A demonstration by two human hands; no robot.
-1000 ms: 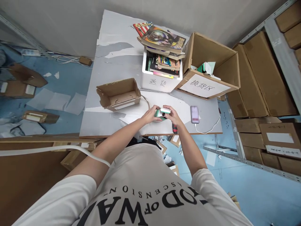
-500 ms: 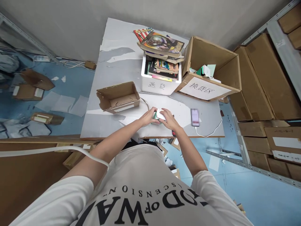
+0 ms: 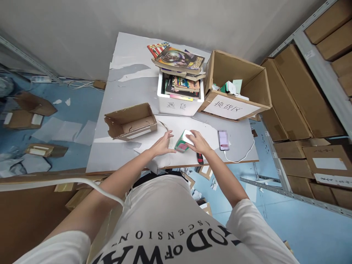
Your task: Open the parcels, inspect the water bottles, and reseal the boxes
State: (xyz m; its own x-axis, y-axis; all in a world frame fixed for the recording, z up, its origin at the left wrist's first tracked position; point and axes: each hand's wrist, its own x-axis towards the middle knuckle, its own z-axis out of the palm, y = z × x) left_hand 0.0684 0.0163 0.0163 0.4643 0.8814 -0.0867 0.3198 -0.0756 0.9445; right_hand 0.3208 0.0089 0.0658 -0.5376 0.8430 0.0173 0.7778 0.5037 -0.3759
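Note:
A small green and white box (image 3: pixel 182 142) is near the table's front edge, tilted a little. My right hand (image 3: pixel 199 142) grips its upper right side. Left of the box, my left hand (image 3: pixel 162 144) is empty, thumb and fingers spread apart, not touching the box. Just below my right hand lies a red and black tool (image 3: pixel 200 158), perhaps a box cutter. An opened cardboard box (image 3: pixel 132 123) rests on its side to the left of my hands. The phone (image 3: pixel 223 140), with a white cable plugged in, lies to the right.
Behind my hands stand a white bin (image 3: pixel 180 106) piled with books (image 3: pixel 180 59) and a large carton (image 3: pixel 239 66) holding small boxes. Shelving with cartons (image 3: pixel 328 163) rises at the right. Papers (image 3: pixel 53 126) and cardboard litter the floor at the left.
My left hand has let go of the small box and moved left, its fingers opening. My right hand still holds the box, whose green side shows more now. The camera view has shifted slightly.

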